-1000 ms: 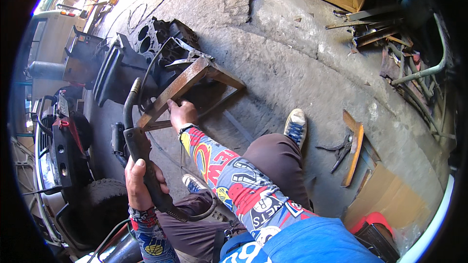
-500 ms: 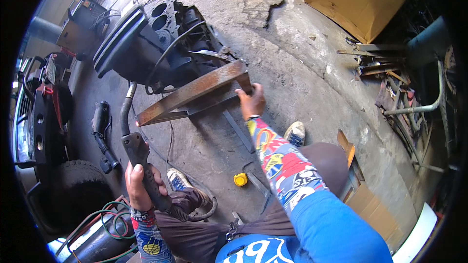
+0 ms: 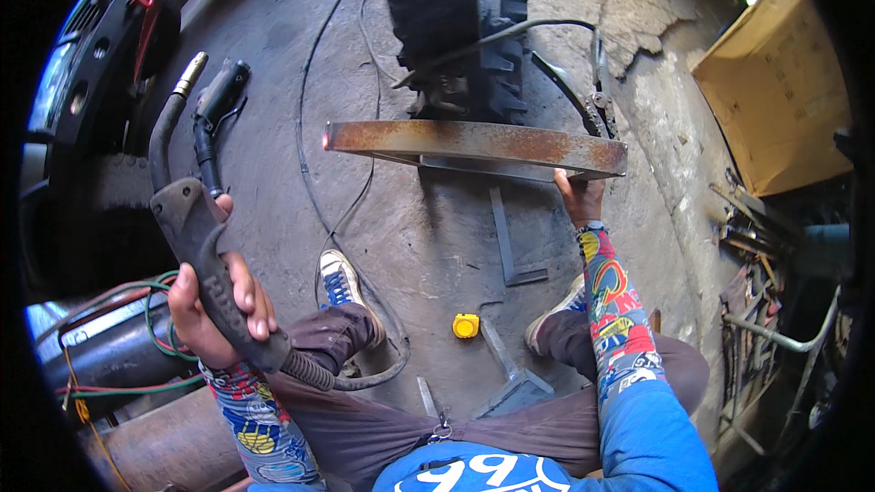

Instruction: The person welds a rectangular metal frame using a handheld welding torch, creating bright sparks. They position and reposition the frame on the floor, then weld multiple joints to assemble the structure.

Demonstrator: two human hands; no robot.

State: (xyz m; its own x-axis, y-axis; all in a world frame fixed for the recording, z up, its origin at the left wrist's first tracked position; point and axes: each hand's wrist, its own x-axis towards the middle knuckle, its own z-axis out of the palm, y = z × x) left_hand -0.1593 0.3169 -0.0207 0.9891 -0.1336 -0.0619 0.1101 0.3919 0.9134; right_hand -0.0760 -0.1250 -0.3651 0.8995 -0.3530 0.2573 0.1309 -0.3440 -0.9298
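Note:
My left hand (image 3: 198, 326) is wrapped round the black handle of a welding torch (image 3: 193, 223). The torch's bent neck and brass-coloured tip point up and away, apart from the metalwork. A rusty steel frame (image 3: 474, 139) made of flat-sided bars lies crosswise in front of me, with a small red-hot spot at its left end. At the frame's right end, my right hand (image 3: 583, 200) grips the near bar. Its thumb shows, but the other fingers are partly hidden behind the steel.
An engine block (image 3: 447, 36) stands beyond the frame. Between my feet lie a metal square (image 3: 507, 251), a yellow tape measure (image 3: 466, 325) and another angled steel piece (image 3: 515, 387). Gas cylinders (image 3: 164, 428) with hoses lie left; scrap metal and a cardboard box (image 3: 775, 82) are right.
The view has turned, so the frame now runs nearly level across it. The torch has moved left, its tip farther from the frame's end. My right hand stays at the frame's right end.

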